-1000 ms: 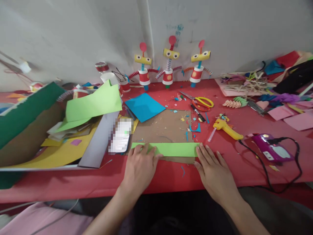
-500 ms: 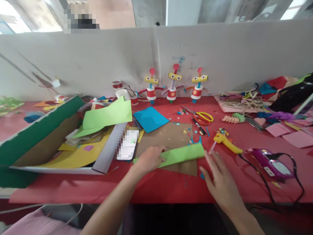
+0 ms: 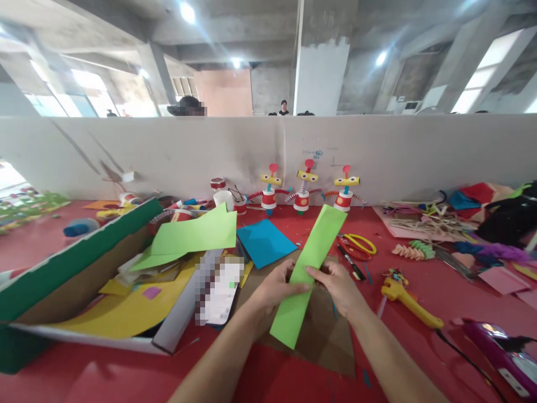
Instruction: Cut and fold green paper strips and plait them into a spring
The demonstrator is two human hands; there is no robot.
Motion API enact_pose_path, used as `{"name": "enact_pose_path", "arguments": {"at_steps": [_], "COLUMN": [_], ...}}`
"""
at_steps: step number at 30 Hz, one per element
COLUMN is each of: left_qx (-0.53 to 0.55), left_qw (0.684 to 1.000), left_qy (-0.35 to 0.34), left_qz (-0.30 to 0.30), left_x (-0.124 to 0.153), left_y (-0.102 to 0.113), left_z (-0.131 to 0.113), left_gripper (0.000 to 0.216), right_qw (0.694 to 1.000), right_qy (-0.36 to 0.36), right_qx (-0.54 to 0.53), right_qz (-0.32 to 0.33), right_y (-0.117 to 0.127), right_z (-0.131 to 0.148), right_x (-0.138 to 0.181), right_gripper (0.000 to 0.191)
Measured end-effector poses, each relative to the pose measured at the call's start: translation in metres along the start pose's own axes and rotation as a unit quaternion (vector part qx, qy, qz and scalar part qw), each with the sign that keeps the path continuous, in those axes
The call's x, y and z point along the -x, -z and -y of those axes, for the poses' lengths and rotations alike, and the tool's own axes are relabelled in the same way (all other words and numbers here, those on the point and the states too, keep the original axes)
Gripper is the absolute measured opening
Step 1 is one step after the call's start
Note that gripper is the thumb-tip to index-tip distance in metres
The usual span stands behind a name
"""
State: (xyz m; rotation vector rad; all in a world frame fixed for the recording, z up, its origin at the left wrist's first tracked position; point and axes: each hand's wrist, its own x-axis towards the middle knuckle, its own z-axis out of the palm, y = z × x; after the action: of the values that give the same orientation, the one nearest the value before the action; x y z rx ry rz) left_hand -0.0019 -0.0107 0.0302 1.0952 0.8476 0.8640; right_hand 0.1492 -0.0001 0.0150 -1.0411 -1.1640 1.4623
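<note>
A flat strip of light green paper [image 3: 308,263] is held up at a slant, its upper end toward the right. My left hand [image 3: 279,288] grips its left edge near the middle, thumb across the front. On the opposite edge my right hand [image 3: 335,282] pinches the strip, thumb in front and the other fingers behind. Beneath both hands lies a brown cardboard sheet [image 3: 327,338]. Beyond the left hand is a square of blue paper [image 3: 266,242], with a phone [image 3: 222,291] nearer on the left.
An open box [image 3: 168,324] with coloured paper stands left. Three cup figures, one a red cup robot [image 3: 301,200], line the back by a white partition [image 3: 188,157]. At right lie yellow-handled scissors [image 3: 359,243], a yellow glue gun [image 3: 411,302] and a purple corded device [image 3: 499,352].
The green strip has been lifted off the cardboard and turned to a steep slant. My right hand has moved left and taken hold of it. The head view has tilted upward.
</note>
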Motion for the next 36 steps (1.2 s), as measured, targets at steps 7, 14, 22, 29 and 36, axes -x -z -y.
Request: {"name": "enact_pose_path", "arguments": {"at_steps": [7, 14, 22, 29, 36], "left_qx": [-0.074, -0.107, 0.022, 0.204, 0.240], "left_qw": [0.983, 0.969, 0.993, 0.966, 0.945], "left_qy": [0.124, 0.162, 0.053, -0.027, -0.052], "left_qz": [0.116, 0.155, -0.100, -0.158, -0.214], "left_x": [0.005, 0.008, -0.001, -0.007, -0.009], "left_y": [0.014, 0.023, 0.015, -0.008, 0.006], "left_z": [-0.007, -0.015, -0.004, 0.015, 0.008], "left_gripper": [0.031, 0.025, 0.027, 0.027, 0.027], "right_qw": [0.990, 0.969, 0.942, 0.982, 0.960], "right_qy": [-0.012, 0.024, 0.111, -0.006, -0.063], "right_qx": [0.045, -0.056, -0.062, 0.184, 0.233], "right_qz": [-0.130, -0.240, -0.312, 0.039, 0.139], "right_y": [0.040, 0.083, 0.067, -0.001, 0.009], "right_z": [0.011, 0.028, 0.025, -0.017, -0.013], "right_x": [0.003, -0.001, -0.001, 0.013, 0.019], "right_gripper": [0.028, 0.026, 0.028, 0.026, 0.024]}}
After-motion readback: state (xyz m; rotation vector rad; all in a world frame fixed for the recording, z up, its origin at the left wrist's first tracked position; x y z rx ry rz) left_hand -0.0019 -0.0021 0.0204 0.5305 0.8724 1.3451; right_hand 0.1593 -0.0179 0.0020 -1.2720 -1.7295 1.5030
